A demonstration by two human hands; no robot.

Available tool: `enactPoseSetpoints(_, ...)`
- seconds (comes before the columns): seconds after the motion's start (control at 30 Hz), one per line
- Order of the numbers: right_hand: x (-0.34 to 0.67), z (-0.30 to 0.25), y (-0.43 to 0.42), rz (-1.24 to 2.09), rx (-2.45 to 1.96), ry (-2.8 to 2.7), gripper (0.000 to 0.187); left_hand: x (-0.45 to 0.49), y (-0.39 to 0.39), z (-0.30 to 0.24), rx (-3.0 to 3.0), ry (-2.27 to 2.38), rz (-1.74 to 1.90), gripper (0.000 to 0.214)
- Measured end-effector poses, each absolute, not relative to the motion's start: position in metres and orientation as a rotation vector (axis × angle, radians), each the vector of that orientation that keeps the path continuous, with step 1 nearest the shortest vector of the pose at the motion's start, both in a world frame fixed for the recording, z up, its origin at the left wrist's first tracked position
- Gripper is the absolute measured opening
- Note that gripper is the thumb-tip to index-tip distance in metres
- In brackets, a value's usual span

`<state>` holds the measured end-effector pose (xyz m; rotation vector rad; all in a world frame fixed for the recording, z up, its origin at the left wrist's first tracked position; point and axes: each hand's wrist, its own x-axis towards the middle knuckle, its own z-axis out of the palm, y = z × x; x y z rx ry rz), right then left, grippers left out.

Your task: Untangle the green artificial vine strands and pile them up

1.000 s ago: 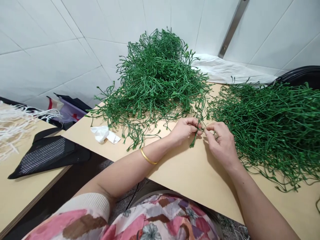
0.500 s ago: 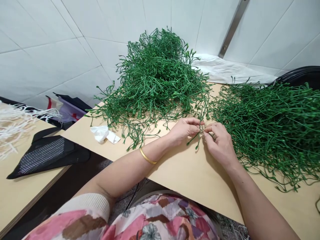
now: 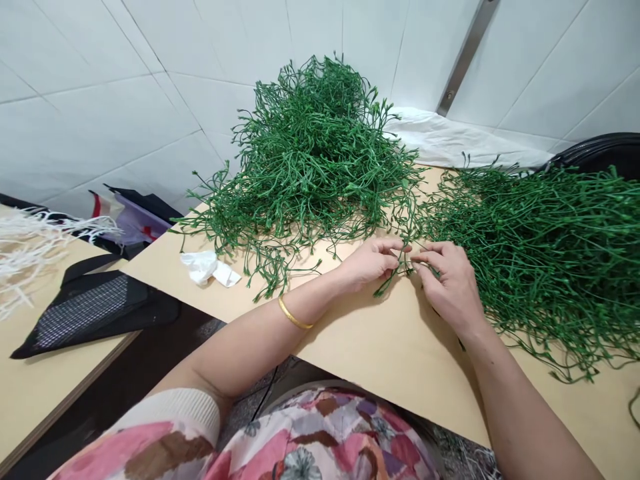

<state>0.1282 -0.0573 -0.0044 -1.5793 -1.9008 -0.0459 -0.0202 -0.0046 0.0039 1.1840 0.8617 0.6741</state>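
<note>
Status: both hands meet just in front of the tall heap (image 3: 315, 153) of green plastic stems, at its front right edge. Left hand (image 3: 370, 261): thumb and forefinger fingers (image 3: 397, 248) pinched tight on the top end of one small sprig (image 3: 387, 283). The rest of the sprig hangs down toward the counter (image 3: 380, 347). Right hand (image 3: 450, 283): fingers (image 3: 425, 255) nearly closed, tips on that same top end, other fingers loosely curled. The contact point is tiny, so I can't tell what exactly is gripped there.

Right of the heap: a flatter spread of stems (image 3: 540, 253), touching the right hand's back edge. Left of the heap: a crumpled white scrap (image 3: 207, 267). Further left, off the counter, is a black bag (image 3: 95, 310).

My read: mid-step of fine work at the sprig's tip, joining or separating a piece. I can't say which.

The next move calls for a steady left pinch and a small, precise pull or push from the right, keeping the sprig clear of loose strands from either pile.
</note>
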Motion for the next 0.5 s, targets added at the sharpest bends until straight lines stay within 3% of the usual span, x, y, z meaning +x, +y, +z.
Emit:
enactPoseSetpoints(0.13,0.122,0.001,-0.064,-0.323,-1.641,-1.998,0.019,-0.019,-0.004,0.000,1.143,0.850,0.743,0.022)
enactPoseSetpoints(0.5,0.117,0.007,-0.067,-0.208,-1.241,-1.906,0.028,-0.019,-0.001,-0.004,1.061,0.758,0.768,0.029)
